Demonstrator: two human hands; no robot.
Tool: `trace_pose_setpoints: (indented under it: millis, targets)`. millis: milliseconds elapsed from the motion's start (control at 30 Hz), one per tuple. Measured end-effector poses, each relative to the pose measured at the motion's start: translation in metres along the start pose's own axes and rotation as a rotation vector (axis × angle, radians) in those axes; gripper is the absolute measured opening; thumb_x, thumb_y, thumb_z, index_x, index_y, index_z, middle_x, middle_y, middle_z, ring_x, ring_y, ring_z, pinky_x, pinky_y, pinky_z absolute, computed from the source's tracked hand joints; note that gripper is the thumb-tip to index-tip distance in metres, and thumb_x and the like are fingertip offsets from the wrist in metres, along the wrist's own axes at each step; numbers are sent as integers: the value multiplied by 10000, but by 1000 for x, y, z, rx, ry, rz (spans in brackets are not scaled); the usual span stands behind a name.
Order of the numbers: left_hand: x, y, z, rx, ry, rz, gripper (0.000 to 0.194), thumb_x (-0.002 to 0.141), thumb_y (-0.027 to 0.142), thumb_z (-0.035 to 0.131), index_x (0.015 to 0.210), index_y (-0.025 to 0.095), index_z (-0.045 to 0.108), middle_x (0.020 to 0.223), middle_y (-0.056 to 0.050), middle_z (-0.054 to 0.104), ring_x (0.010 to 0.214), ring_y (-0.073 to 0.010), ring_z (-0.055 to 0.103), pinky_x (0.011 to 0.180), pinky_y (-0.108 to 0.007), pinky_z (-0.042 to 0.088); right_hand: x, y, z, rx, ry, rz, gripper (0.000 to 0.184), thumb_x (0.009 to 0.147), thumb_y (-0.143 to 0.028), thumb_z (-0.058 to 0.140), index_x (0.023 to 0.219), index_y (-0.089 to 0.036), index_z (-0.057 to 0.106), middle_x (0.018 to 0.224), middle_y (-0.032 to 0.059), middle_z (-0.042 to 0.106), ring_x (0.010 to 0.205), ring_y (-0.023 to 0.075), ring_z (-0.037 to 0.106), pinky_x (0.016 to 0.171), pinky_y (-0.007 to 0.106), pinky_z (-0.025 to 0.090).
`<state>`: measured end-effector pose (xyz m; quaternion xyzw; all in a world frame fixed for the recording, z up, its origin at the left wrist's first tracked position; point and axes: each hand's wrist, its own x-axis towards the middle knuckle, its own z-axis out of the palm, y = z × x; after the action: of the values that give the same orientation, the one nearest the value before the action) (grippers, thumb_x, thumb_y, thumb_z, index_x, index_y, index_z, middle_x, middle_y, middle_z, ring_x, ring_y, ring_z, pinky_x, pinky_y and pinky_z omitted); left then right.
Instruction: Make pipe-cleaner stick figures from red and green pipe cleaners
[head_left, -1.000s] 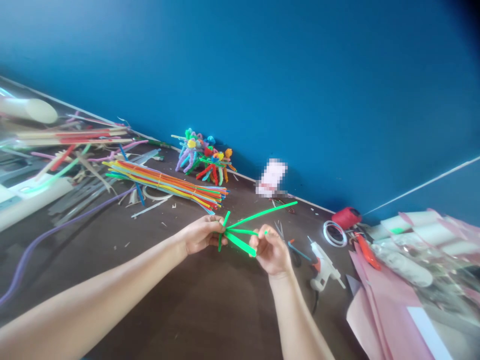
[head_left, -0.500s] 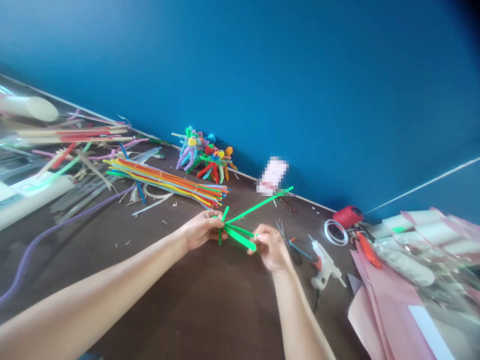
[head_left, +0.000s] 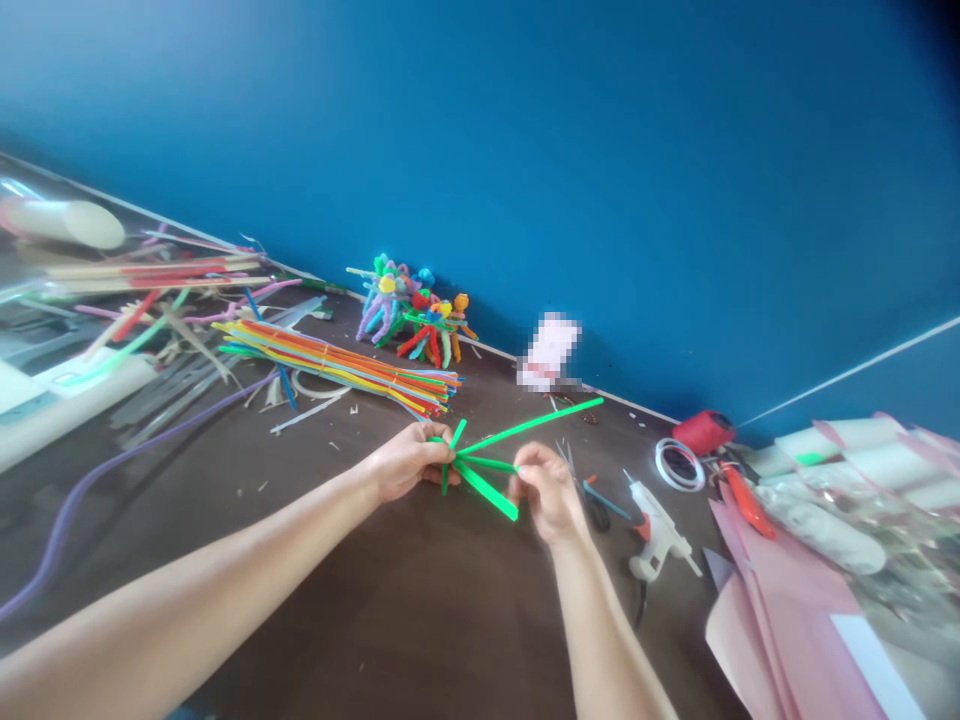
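Note:
My left hand (head_left: pixel 415 462) is closed on the joined middle of several bright green pipe cleaners (head_left: pixel 487 489), pinching where they cross. Short ends stick out above and below its fingertips, and longer strands fan to the right. One long strand slants up and away; a thicker one angles down toward me. Between thumb and fingers, my right hand (head_left: pixel 550 490) pinches the tip of the middle green strand. Beyond my left hand lies a bundle of coloured pipe cleaners (head_left: pixel 337 368).
Small pipe-cleaner figures (head_left: pixel 416 310) stand by the blue wall. Scissors (head_left: pixel 592 500), a white glue gun (head_left: pixel 658 530), a tape roll (head_left: pixel 679 465) and pink paper (head_left: pixel 787 600) are on the right. Loose strips and a purple pipe cleaner (head_left: pixel 82 485) lie left on the dark table (head_left: pixel 390 630).
The green strands have spread further apart; the thick lower one now hangs free of my right hand, which holds just the middle strand's tip. The view has shifted slightly.

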<state>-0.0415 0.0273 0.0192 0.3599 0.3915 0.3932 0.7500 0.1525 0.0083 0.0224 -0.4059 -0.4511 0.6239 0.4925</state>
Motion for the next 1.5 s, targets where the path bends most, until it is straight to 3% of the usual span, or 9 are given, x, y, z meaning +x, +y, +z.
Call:
trace_pose_setpoints:
  millis: [133, 367, 500, 567, 700, 833, 1067, 1267, 1500]
  targets:
    - [0, 1, 0, 3, 3, 3, 218, 518, 152, 612, 607, 162, 414, 471, 41, 567, 426, -126, 579, 460, -223, 453, 0, 2, -2, -44, -36, -9, 116, 604, -147, 515, 710, -187, 541, 428, -73, 540, 340, 80, 490, 352, 160, 370]
    - [2, -3, -2, 11, -11, 5, 205, 528, 161, 614, 595, 157, 420, 463, 37, 564, 430, -132, 582, 447, -217, 442, -1, 2, -1, -93, -19, -16, 114, 621, -155, 498, 729, -188, 503, 422, -78, 521, 343, 76, 467, 382, 176, 374]
    - [2, -3, -2, 23, 18, 31, 199, 532, 169, 612, 595, 157, 424, 465, 30, 570, 432, -140, 585, 448, -227, 447, 0, 0, -5, -253, -23, -5, 86, 671, -198, 543, 747, -187, 504, 484, -50, 550, 430, 96, 504, 457, 208, 418]
    - [2, -3, -2, 49, 29, 53, 194, 532, 166, 612, 582, 153, 426, 470, 22, 572, 442, -143, 590, 444, -224, 445, 0, -1, -5, -397, 95, -92, 94, 699, -254, 569, 728, -183, 515, 553, -19, 570, 505, 117, 529, 508, 233, 437]
    - [1, -2, 1, 120, 52, 60, 191, 534, 166, 627, 574, 146, 441, 470, 8, 571, 452, -149, 594, 427, -216, 435, -7, -6, 1, -728, 397, -508, 86, 744, -278, 555, 729, -193, 560, 709, 28, 580, 668, 157, 543, 653, 291, 450]
    - [0, -2, 1, 151, -23, -2, 165, 540, 165, 625, 582, 137, 468, 479, -3, 586, 462, -151, 598, 430, -222, 449, -12, -12, 6, -871, 297, -684, 114, 783, -218, 513, 839, -209, 612, 817, 54, 604, 795, 187, 543, 720, 329, 432]
    - [-4, 2, -7, 131, -281, -128, 154, 551, 169, 659, 609, 111, 528, 488, -25, 604, 444, -136, 583, 429, -212, 451, -4, -18, -10, -825, -37, -462, 106, 778, -262, 557, 804, -234, 656, 884, 39, 659, 861, 190, 540, 741, 343, 418]
    - [-4, 1, -8, -18, -306, -100, 203, 587, 220, 688, 664, 117, 531, 540, -41, 624, 479, -136, 592, 437, -201, 452, -2, -7, 2, -1015, -45, -617, 113, 735, -262, 612, 824, -288, 677, 807, 25, 666, 825, 207, 517, 769, 380, 378]
    - [-6, 1, -3, -47, -333, -49, 203, 648, 247, 665, 758, 95, 588, 591, -48, 615, 541, -134, 597, 519, -216, 467, -7, 18, 26, -559, -42, -487, 168, 746, -323, 582, 891, -286, 658, 841, 58, 633, 845, 251, 558, 740, 407, 441]
